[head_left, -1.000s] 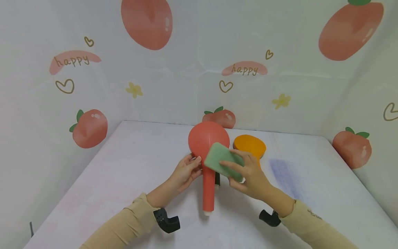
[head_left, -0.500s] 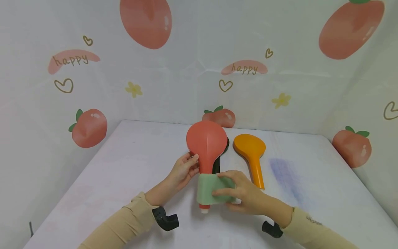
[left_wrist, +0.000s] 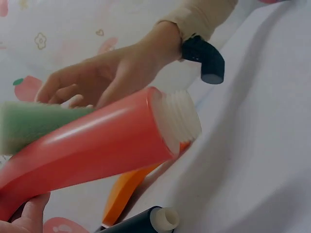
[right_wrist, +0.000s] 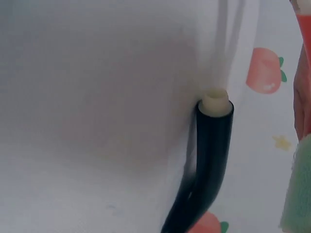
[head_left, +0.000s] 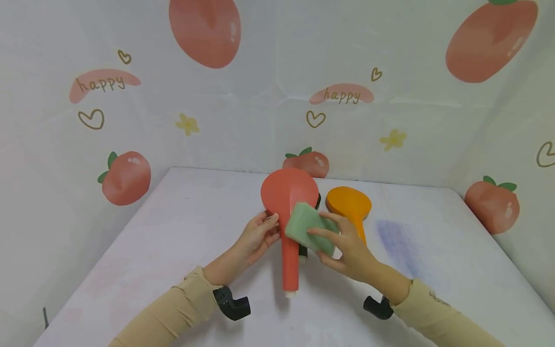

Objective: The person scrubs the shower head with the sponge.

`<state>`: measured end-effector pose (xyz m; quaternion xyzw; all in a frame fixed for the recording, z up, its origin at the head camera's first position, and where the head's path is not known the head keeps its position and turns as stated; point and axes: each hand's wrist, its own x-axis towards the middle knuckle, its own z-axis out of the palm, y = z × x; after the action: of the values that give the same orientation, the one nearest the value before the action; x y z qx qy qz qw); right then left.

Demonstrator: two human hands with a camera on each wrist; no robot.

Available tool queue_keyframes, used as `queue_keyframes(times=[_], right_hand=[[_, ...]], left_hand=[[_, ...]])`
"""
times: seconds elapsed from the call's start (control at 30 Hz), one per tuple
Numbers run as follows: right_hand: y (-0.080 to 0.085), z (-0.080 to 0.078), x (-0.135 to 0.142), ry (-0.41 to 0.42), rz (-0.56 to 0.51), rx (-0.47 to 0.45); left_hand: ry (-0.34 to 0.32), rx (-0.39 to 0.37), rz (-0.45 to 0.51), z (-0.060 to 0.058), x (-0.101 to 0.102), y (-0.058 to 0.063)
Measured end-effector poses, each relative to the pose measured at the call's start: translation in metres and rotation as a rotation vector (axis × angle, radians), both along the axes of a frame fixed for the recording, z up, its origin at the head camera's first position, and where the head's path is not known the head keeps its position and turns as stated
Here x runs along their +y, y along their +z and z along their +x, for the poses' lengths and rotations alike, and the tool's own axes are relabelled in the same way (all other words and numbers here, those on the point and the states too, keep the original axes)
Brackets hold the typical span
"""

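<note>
In the head view my left hand (head_left: 257,237) holds a red shower head (head_left: 289,189) by its neck, raised over the table with the handle toward me. A white threaded end (left_wrist: 182,119) shows on it in the left wrist view. My right hand (head_left: 350,246) grips a green sponge (head_left: 303,222) between thumb and fingers. The sponge lies against the right side of the red neck. Behind the red handle is a black shower head (right_wrist: 211,145), mostly hidden in the head view. An orange shower head (head_left: 349,200) lies to the right, partly covered by my right hand.
The white table (head_left: 182,231) has a bluish smear (head_left: 396,241) on its right side. A white backdrop sheet (head_left: 243,130) printed with fruit, hearts and flowers stands behind and at both sides.
The sponge went from the red neck down to the lower handle, then back up to the neck with my right hand. My left hand keeps its hold, nearly still.
</note>
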<state>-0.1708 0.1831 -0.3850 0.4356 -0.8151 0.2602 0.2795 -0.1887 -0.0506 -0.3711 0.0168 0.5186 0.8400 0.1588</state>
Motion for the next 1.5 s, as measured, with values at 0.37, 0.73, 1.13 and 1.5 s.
queue_keyframes(times=[0.37,0.73,1.13,1.5], right_hand=[[-0.018,0.027,-0.001,0.247,0.188,0.085],[0.001,0.009,-0.008,0.034,0.070,0.088],[0.000,0.035,-0.016,0.213,0.268,0.210],[0.002,0.014,-0.010,0.069,0.126,0.140]], left_hand=[[0.087,-0.012,-0.009,-0.004,-0.006,0.002],[0.085,-0.015,-0.011,-0.001,-0.002,0.001],[0.153,-0.035,-0.030,-0.004,-0.002,0.001],[0.109,-0.046,0.000,-0.004,-0.004,0.001]])
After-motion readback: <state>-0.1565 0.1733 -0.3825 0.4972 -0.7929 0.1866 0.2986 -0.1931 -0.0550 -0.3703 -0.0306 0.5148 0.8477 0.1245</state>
